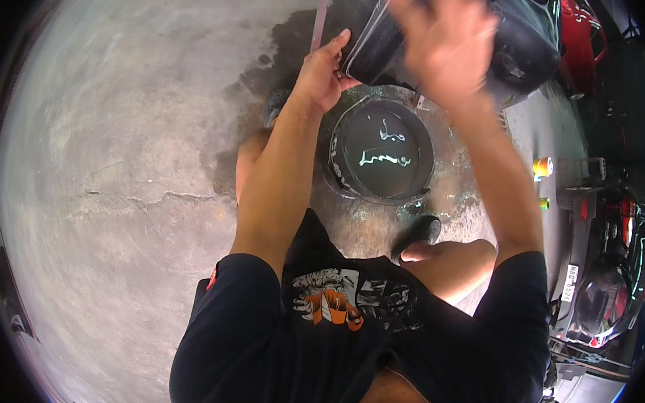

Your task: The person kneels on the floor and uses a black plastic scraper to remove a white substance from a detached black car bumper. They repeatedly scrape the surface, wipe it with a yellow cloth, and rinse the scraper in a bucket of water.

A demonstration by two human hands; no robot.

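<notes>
Damp floor (291, 48), basin (429, 158) of dark liquid (385, 135) below left hand (322, 76), gripping panel (381, 46); right hand (449, 42) blurred, can't tell its grip!

2 hands (322, 76) (449, 42); 1 black part (521, 45); 1 basin (334, 170); 2 shoes (422, 232) (277, 104); right side, 2 cars (577, 38) (601, 295): 1 far, 1 near

1. Right edge, toward the bottom: a white licence plate (569, 282) with a row of dark letters and digits on a dark car (602, 306).
2. Lower centre: an orange, white and grey print (332, 302) on the dark T-shirt (325, 371); any lettering is too small to read.
3. Right of centre: a yellow-and-orange container (544, 167), its markings too small to read.
4. Upper right: a small pale mark (517, 72) on the glossy black part (531, 52), unreadable.
</notes>
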